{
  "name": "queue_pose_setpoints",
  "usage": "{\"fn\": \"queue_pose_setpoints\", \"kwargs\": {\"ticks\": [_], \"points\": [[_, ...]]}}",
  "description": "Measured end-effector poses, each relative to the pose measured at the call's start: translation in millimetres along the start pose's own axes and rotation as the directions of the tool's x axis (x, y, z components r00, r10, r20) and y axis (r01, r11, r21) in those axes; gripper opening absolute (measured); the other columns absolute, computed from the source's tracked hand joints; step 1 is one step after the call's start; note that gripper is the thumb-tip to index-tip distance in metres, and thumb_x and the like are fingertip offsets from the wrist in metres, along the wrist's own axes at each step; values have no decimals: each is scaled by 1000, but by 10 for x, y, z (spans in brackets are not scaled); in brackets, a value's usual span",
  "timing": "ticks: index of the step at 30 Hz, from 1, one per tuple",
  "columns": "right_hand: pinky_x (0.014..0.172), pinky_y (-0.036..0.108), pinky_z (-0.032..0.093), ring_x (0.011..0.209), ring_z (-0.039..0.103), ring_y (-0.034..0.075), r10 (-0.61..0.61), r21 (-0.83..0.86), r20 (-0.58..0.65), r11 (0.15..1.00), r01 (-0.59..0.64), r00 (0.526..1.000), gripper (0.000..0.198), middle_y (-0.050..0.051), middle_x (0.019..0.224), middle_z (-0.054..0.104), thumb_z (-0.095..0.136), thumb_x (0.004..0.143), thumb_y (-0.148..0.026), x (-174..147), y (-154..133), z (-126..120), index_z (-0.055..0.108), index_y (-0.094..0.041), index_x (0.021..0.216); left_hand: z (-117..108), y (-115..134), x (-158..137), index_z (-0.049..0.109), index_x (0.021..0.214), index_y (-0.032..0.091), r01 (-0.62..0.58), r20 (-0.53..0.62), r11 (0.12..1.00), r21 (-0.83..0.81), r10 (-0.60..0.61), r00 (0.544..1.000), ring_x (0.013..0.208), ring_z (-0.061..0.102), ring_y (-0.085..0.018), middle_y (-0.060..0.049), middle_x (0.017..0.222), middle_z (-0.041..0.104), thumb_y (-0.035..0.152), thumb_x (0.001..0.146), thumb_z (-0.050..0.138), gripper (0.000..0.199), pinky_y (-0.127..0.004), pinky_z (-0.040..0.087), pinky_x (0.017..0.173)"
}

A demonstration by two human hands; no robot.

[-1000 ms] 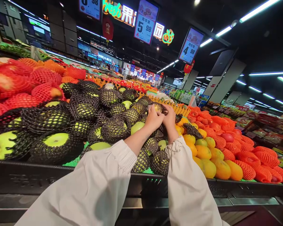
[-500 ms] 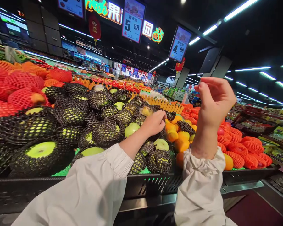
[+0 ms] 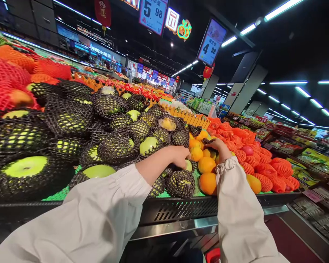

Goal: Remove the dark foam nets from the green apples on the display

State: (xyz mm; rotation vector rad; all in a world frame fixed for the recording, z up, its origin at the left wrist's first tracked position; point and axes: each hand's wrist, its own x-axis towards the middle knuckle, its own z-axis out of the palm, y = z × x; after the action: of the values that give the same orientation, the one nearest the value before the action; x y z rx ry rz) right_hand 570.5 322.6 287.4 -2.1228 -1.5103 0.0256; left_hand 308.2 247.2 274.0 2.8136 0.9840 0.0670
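At the front of a supermarket fruit stand, seen from the head camera: left hand (image 3: 181,156) laid palm down among the green apples in black foam nets (image 3: 117,146), fingers curled over a netted apple (image 3: 190,165) just beside the boundary with the oranges; whether actually clenched on it, cannot tell, since the fingertips are hidden below the knuckles. Right hand (image 3: 221,149) reached a little farther in, fingers bent and pinching a loose black net (image 3: 206,141) lying on top of the bare oranges (image 3: 207,165), thumb side toward the apples. Both hands near each other, not touching, both in loose pale sleeves (image 3: 235,204) coming up from the bottom edge. Netted apples heaped across the left and middle of the stand, a few bare green ones (image 3: 149,144) showing through. One yellowish fruit in an opened net (image 3: 167,124) set higher on the heap, behind the hands. Oranges in orange-red nets (image 3: 263,168) piled to the right, similar red-netted fruit (image 3: 8,78) at far left. Black slotted edge of the stand (image 3: 178,210) along the front, metal rail beneath. Overhead, hanging price boards reading 5.98 (image 3: 152,12) and 4.98 (image 3: 211,42), strip lights on a dark ceiling.
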Motion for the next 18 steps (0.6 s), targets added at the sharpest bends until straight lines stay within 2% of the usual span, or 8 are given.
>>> {"fn": "queue_pose_setpoints", "kwargs": {"ticks": [3, 5, 7, 9, 10, 11, 15, 18], "points": [[84, 40, 50, 93, 67, 30, 22, -29, -153, 999, -27, 988, 13, 16, 88, 71, 70, 78, -20, -28, -127, -110, 72, -12, 89, -1, -15, 0, 65, 131, 19, -16, 9, 1000, -13, 16, 1000, 113, 66, -29, -10, 132, 67, 37, 75, 71, 60, -35, 52, 93], [92, 42, 47, 104, 62, 30, -19, 3, -344, 1000, 22, 939, 26, 17, 105, 68, 54, 89, -25, -69, -312, -260, 69, -13, 107, 3, -29, 9, 64, 132, 18, -25, 2, 999, -27, 25, 1000, 114, 66, -28, -10, 133, 67, 37, 75, 71, 60, -34, 51, 96], [97, 45, 44, 109, 57, 29, -98, 78, -609, 980, 183, 787, 29, 15, 111, 63, 48, 92, -28, -169, -578, -451, 67, -15, 110, 10, -42, 19, 65, 131, 19, -26, 0, 999, -28, 26, 1000, 113, 66, -27, -9, 131, 68, 36, 74, 73, 60, -32, 52, 95], [99, 46, 43, 105, 55, 26, -146, 129, -817, 897, 423, 557, 24, 10, 103, 58, 51, 91, -35, -354, -896, -622, 67, -17, 93, 17, -53, 28, 66, 130, 19, -28, -10, 999, -27, 28, 1000, 111, 68, -27, -9, 128, 70, 36, 74, 74, 59, -32, 53, 93], [97, 46, 43, 100, 54, 24, -156, 140, -864, 840, 525, 479, 27, 8, 96, 55, 51, 92, -40, -475, -1057, -675, 64, -19, 82, 20, -58, 30, 67, 128, 19, -34, -19, 999, -30, 34, 999, 110, 68, -26, -10, 126, 71, 35, 73, 74, 58, -32, 53, 93], [95, 43, 44, 94, 54, 22, -171, 151, -880, 785, 601, 444, 35, 5, 89, 51, 48, 94, -45, -609, -1209, -694, 60, -20, 73, 22, -60, 31, 68, 127, 19, -41, -25, 999, -36, 40, 999, 109, 68, -26, -10, 126, 71, 34, 73, 74, 57, -32, 53, 92], [82, 35, 45, 77, 51, 18, -234, 200, -866, 647, 736, 441, 43, 1, 74, 45, 39, 99, -49, -1073, -1580, -380, 52, -22, 68, 18, -44, 22, 68, 127, 20, -35, -27, 998, -55, 34, 999, 108, 68, -25, -9, 129, 70, 33, 73, 74, 56, -30, 53, 91], [80, 36, 45, 82, 56, 21, -318, 200, -795, 667, 718, 517, 31, 6, 85, 60, 42, 97, -41, -1124, -1571, 56, 62, -20, 86, 6, -9, 9, 70, 123, 18, 6, -34, 999, -49, -7, 999, 100, 70, -25, -10, 122, 73, 34, 73, 74, 52, -29, 54, 86]]}}
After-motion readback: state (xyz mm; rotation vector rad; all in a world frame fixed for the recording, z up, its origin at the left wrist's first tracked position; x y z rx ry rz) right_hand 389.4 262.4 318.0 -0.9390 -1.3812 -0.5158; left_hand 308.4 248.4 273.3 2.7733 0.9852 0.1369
